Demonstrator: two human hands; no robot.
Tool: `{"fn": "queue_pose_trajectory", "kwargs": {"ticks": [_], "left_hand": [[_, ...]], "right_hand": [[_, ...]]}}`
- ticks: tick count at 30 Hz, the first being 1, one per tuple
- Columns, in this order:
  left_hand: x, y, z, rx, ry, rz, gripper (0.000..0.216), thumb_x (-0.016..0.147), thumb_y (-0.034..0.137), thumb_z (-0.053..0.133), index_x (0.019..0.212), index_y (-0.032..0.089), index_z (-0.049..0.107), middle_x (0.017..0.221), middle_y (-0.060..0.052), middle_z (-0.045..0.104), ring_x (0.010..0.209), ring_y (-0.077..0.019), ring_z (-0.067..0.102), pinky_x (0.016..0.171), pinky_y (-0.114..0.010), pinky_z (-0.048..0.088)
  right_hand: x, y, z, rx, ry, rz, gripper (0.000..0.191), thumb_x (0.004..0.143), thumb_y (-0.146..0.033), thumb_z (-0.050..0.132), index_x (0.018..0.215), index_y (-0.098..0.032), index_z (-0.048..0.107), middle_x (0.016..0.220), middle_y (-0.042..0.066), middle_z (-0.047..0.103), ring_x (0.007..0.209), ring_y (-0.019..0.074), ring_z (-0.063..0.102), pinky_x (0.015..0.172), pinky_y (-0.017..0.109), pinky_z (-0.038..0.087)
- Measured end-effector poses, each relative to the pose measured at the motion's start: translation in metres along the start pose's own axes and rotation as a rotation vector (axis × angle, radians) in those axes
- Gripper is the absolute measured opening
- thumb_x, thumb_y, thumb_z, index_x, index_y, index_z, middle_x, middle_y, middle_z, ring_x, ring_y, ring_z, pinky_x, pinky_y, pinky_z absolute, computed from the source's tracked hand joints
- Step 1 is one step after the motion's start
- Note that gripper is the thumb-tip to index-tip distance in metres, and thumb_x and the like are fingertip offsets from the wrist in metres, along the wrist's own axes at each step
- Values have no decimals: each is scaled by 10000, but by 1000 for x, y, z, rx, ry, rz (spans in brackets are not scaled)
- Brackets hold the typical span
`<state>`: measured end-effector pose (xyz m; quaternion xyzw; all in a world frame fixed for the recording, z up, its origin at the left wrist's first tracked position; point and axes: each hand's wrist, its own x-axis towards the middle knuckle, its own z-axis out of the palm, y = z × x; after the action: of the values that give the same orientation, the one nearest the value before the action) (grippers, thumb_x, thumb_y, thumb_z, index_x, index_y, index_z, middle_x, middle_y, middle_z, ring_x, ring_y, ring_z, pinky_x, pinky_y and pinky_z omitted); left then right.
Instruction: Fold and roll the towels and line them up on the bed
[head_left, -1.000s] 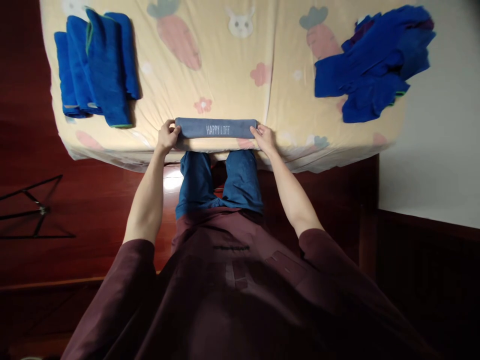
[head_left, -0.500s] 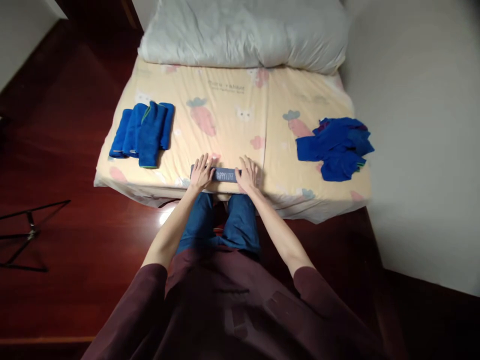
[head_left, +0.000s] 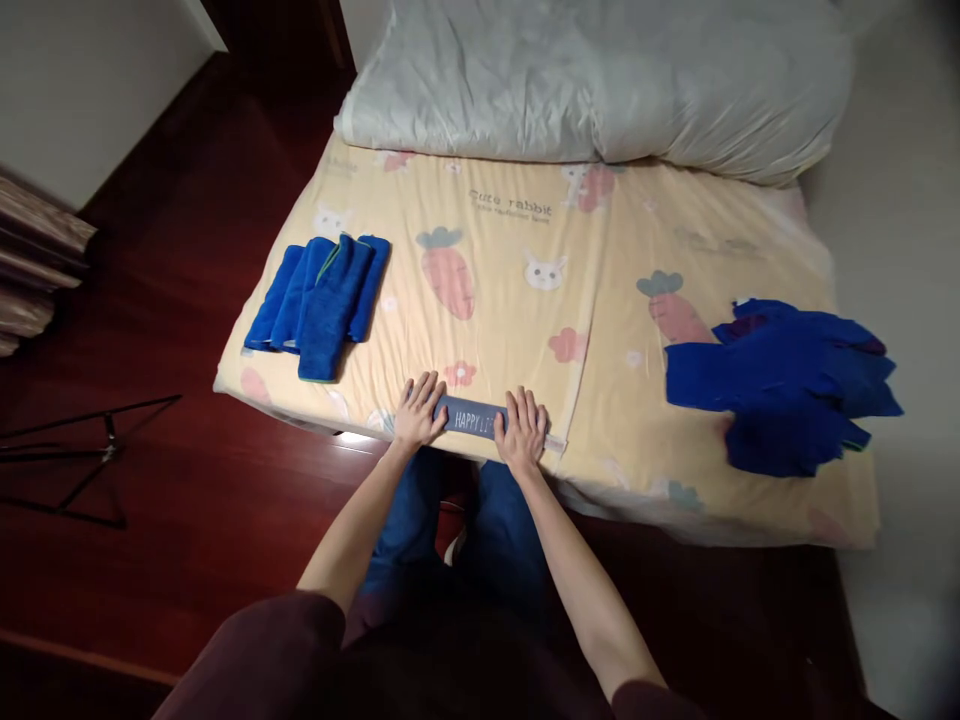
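A narrow grey-blue folded cloth (head_left: 471,417) with white HAPPY LIFE lettering lies flat along the bed's near edge. On its left end rests my left hand (head_left: 420,412), palm down with the fingers stretched out. My right hand (head_left: 523,425) presses flat on the other end, fingers slightly spread and covering the last letters. Farther left on the bed, several folded blue cloths (head_left: 322,310) with green edging lie overlapping in a row. A loose, crumpled pile of blue cloths (head_left: 787,380) lies to the right, with a dark purple bit showing near its top.
The bed (head_left: 510,310) wears a pale yellow sheet printed with carrots and rabbits. A bulky grey-white quilt (head_left: 600,85) spans its far end. On the dark red floor at left stand black tripod legs (head_left: 109,450); a curtain (head_left: 37,265) hangs beyond. A wall (head_left: 907,400) borders the right side.
My view has swung left and nearer the bed, so the bed appears larger and the curtain now shows. Both hands still lie on the lettered cloth, with little visible change in their hold.
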<state>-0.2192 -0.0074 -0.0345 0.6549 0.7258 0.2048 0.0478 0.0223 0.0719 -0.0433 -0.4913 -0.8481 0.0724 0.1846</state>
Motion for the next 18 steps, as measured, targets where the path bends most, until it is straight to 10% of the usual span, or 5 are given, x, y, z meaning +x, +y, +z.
{"fn": "queue_pose_trajectory", "kwargs": {"ticks": [18], "left_hand": [[6, -9, 2, 76, -145, -3, 719, 928, 377, 509, 1624, 265, 368, 1663, -98, 327, 1569, -314, 242, 1296, -579, 228]], "right_hand": [[9, -7, -3, 506, -84, 303, 556, 894, -424, 601, 1446, -356, 601, 1620, 19, 445, 1556, 331, 318, 1300, 591, 134]]}}
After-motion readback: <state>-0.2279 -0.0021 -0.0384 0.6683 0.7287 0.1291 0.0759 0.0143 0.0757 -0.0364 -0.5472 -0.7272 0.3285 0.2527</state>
